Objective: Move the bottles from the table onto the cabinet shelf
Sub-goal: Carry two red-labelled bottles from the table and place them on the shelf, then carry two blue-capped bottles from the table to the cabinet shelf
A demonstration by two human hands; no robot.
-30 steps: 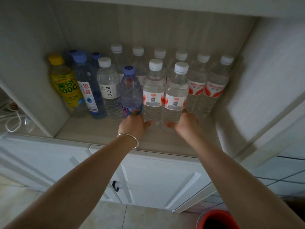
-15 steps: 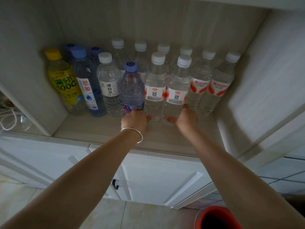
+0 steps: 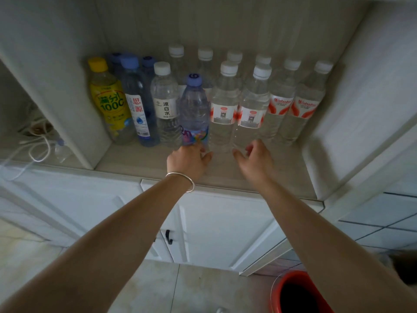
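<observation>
Several bottles stand upright on the cabinet shelf [image 3: 225, 175]. In the front row two clear white-capped water bottles stand side by side, one [image 3: 223, 109] on the left and one [image 3: 251, 114] on the right. My left hand [image 3: 188, 160], a bangle on its wrist, hovers just in front of the left one's base with fingers apart. My right hand [image 3: 253, 158] is open just in front of the right one's base. Neither hand holds anything. A purple-capped bottle [image 3: 195, 114] stands beside my left hand, and a yellow bottle [image 3: 108, 102] stands at the far left.
The shelf's side walls close in at left [image 3: 67, 86] and right [image 3: 352, 98]. White cabinet doors [image 3: 225, 229] with a dark handle lie below. A white cord [image 3: 38, 145] lies in the neighbouring left bay. A red bucket [image 3: 297, 292] stands on the tiled floor at lower right.
Both hands have let go of the two front clear bottles and drawn back toward the shelf's edge with fingers spread. The bottles stay standing in place.
</observation>
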